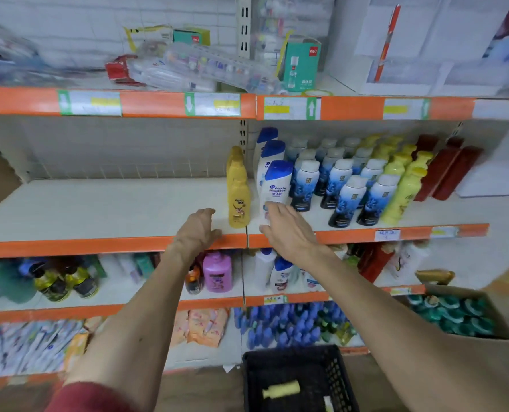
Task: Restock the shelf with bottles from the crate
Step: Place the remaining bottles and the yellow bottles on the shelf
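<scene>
White-blue bottles (275,185) upright on shelf (104,209), black crate (299,379) below

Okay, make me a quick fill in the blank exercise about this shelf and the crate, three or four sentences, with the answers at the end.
1. The right hand touches the front white bottle with the ____ cap.
2. Just left of that bottle stands a ____ bottle.
3. The black crate on the floor holds one pale ____ bottle lying on its side.
4. The left hand rests open at the shelf's ____ front edge.

Answers: blue; yellow; yellow; orange
</scene>
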A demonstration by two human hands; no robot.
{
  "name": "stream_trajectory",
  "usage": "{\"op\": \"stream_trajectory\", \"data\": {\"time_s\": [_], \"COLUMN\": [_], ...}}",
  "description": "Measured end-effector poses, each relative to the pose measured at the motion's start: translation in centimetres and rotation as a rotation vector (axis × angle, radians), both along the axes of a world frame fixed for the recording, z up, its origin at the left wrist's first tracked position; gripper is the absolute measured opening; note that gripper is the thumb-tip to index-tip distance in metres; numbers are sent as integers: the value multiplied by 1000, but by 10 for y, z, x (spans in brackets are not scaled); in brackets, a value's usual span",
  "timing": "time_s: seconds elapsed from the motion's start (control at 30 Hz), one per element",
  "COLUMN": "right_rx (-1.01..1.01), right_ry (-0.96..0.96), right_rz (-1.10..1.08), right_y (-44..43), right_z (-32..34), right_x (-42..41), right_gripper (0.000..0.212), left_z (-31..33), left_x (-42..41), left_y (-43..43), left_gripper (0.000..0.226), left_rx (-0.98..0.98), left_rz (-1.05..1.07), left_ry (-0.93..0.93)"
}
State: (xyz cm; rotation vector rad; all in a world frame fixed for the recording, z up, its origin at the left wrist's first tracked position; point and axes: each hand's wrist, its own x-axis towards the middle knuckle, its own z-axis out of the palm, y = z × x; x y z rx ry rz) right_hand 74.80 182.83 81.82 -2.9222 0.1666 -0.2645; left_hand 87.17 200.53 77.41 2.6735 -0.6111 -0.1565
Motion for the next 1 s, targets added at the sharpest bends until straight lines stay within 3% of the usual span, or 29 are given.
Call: {"op": "stream_trajectory", "data": {"time_s": [0.27, 0.4, 0.73, 1.0], "right_rx": [10, 42, 96, 41], "right_ry": [167, 201, 295, 394], "right_rz": [19, 2, -38, -121], "right_y": [-36, -50, -85, -129], "right_z": [-25, -35, -65, -107], "right_x": [-123, -156, -183, -182], "right_gripper": [58, 50, 58, 66], "left_z": [-15, -19, -38, -90], "left_x": [-141, -185, -212, -212], "left_y": [-17, -28, -73, -113], "left_gripper": [70, 77, 74, 73], "left_rx": [123, 169, 267, 296], "left_rz": [33, 30, -65, -127], "left_ry": [-40, -20, 29, 182]}}
